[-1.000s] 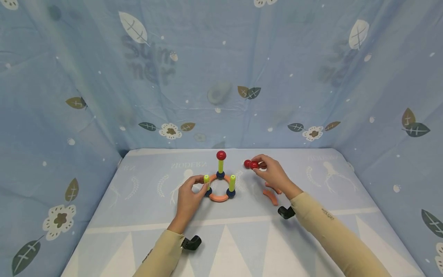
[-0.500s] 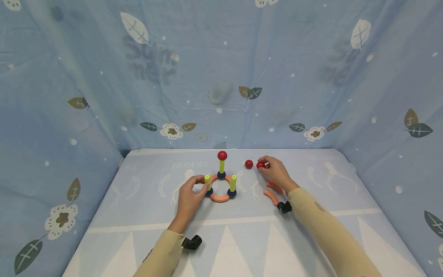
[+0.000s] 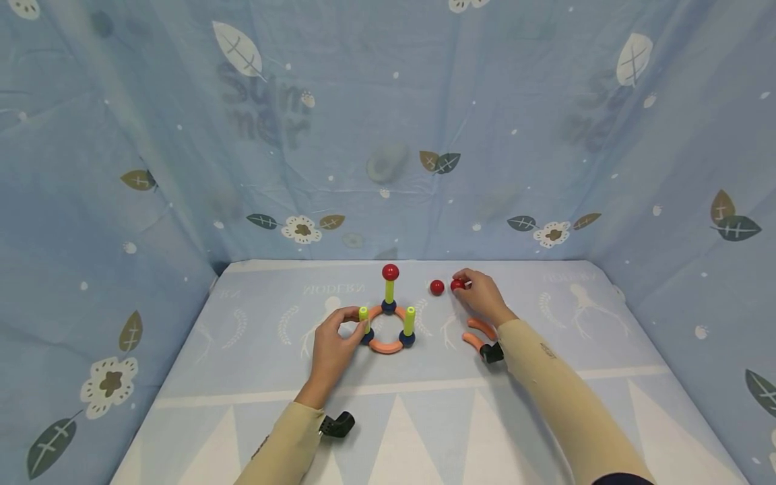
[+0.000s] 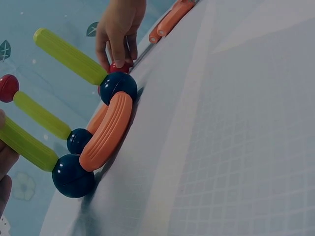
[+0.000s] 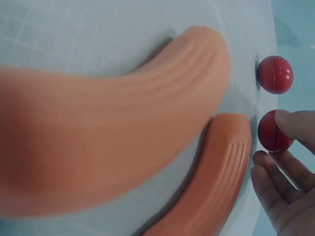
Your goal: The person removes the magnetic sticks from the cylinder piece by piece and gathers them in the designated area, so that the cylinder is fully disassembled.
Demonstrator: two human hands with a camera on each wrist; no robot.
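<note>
A magnetic-looking building set stands mid-table in the head view. Its ring of curved orange rods (image 3: 386,347) and dark blue balls (image 3: 407,337) carries three upright yellow-green rods (image 3: 409,320). One red ball (image 3: 391,272) tops the rear upright. My left hand (image 3: 333,343) pinches the left upright, its fingertips at the left edge of the left wrist view. To the right, my right hand (image 3: 481,298) pinches a red ball (image 5: 273,132) between thumb and fingers. Another red ball (image 5: 275,74) rests on the table a little to the left of it.
Two loose curved orange rods (image 3: 481,328) lie below my right hand, large in the right wrist view. The black wrist camera (image 3: 492,352) overlaps the nearer one. A patterned blue cloth (image 3: 388,135) hangs behind the table.
My right hand has moved right with its red ball, opening a space from the other red ball. My left hand stays on the left upright, and the ring structure looks the same.
</note>
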